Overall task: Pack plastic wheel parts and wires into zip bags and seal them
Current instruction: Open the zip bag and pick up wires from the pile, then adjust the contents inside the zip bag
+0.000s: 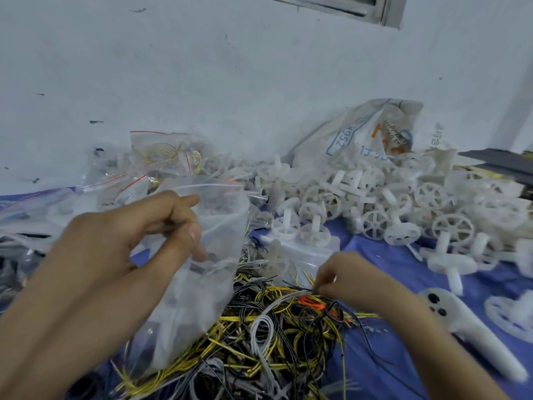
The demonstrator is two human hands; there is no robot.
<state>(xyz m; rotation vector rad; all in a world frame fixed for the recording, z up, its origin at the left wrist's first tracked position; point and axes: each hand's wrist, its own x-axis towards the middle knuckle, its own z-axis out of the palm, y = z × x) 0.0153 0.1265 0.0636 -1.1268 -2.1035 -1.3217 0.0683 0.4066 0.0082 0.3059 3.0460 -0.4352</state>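
Left hand: grips one clear plastic zip bag.
Right hand: pinches yellow-black-white wires, six o'clock.
White plastic wheels: uncounted heap, two o'clock.

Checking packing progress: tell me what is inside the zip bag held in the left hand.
Through the zip bag, gripped by the left hand, a few small dark pieces show dimly. Cloudy plastic and blur hide what they are.

Desk: I see it under a blue sheet.
Near middle: tangled wires, yellow, black, white and grey, in a heap.
Far right: white wheel parts piled against a printed sack.
Far left: filled zip bags.
Near right: I make out a long white part lying flat.
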